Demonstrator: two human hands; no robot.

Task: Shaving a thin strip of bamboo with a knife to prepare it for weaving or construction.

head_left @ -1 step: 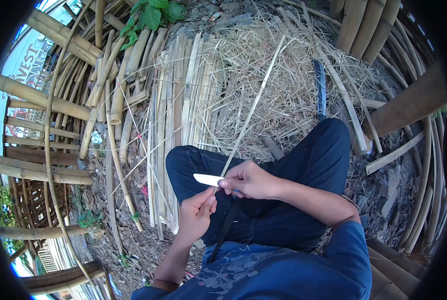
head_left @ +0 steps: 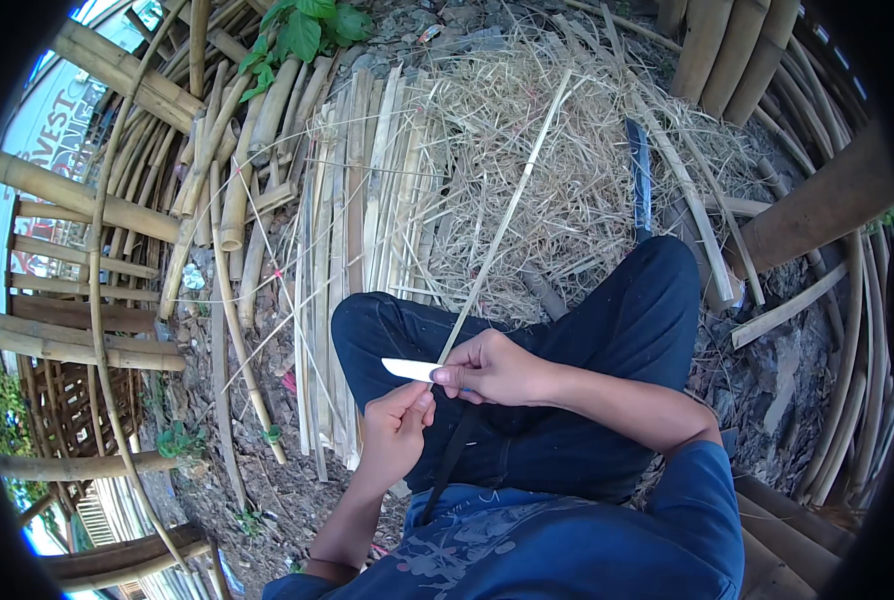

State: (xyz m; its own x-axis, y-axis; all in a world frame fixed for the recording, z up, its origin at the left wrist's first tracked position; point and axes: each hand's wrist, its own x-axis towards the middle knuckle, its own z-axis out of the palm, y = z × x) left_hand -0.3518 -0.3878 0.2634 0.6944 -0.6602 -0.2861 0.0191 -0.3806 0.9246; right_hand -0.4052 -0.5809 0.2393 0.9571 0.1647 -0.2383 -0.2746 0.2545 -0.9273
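Observation:
My right hand (head_left: 492, 369) is closed around the handle of a knife, whose pale blade (head_left: 409, 370) points left above my lap. A long, thin bamboo strip (head_left: 507, 215) slants away from my hands over the ground, passing beneath the knife and my right fingers. At its near end, my left hand (head_left: 397, 428) pinches the strip between thumb and fingertips, just below the blade. The knife's handle is mostly hidden inside my right fist.
A heap of bamboo shavings (head_left: 557, 180) lies beyond my knees, with a long dark-bladed machete (head_left: 639, 180) on its right side. Split bamboo slats (head_left: 352, 210) lie in a row at left. Bamboo poles (head_left: 77, 190) frame the left; a thick pole (head_left: 817, 205) stands at right.
The knife and my right hand have shifted slightly down and to the left, closer to my left fingertips. My left hand and the strip have hardly moved.

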